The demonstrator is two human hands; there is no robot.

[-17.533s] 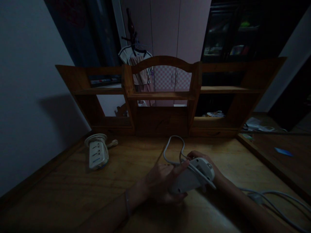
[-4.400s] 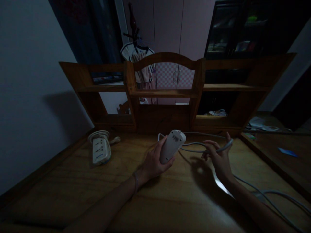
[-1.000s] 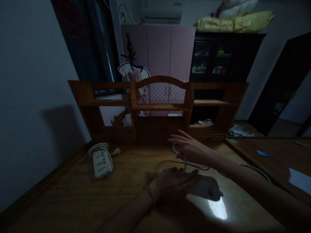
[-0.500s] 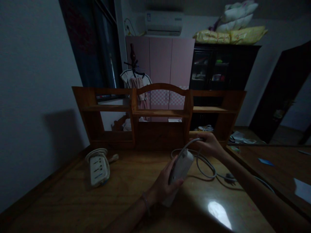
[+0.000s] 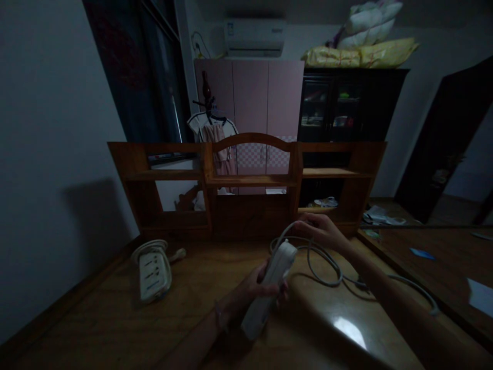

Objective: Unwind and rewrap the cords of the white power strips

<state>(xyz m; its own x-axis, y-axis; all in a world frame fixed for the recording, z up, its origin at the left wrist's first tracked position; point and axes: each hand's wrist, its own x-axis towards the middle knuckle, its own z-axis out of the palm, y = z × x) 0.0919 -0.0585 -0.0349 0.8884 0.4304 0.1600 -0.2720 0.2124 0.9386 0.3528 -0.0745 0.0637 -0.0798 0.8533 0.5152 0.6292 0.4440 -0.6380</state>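
A white power strip [image 5: 284, 255] is tilted above the wooden desk, with my left hand [image 5: 262, 285] wrapped round its middle. Its grey cord [image 5: 284, 232] bends up from the top end and over to my right hand [image 5: 319, 228], which pinches it between closed fingers. The rest of the cord lies in loose loops on the desk below and to the right of my right hand, partly hidden by my right forearm. A second power strip [image 5: 154, 275], cream coloured with its cord coiled round it, rests on the left of the desk.
A wooden shelf unit [image 5: 252, 180] stands along the back of the desk [image 5: 185, 318]. On the surface at right lie a blue card [image 5: 422, 253] and a white paper [image 5: 480, 298]. Behind are a pink wardrobe [image 5: 250, 97] and a clothes stand with garments [image 5: 215, 131].
My left hand has turned the power strip and shifted it slightly left and down. My right hand, still pinching the cord, has moved left, nearer to the strip's end.
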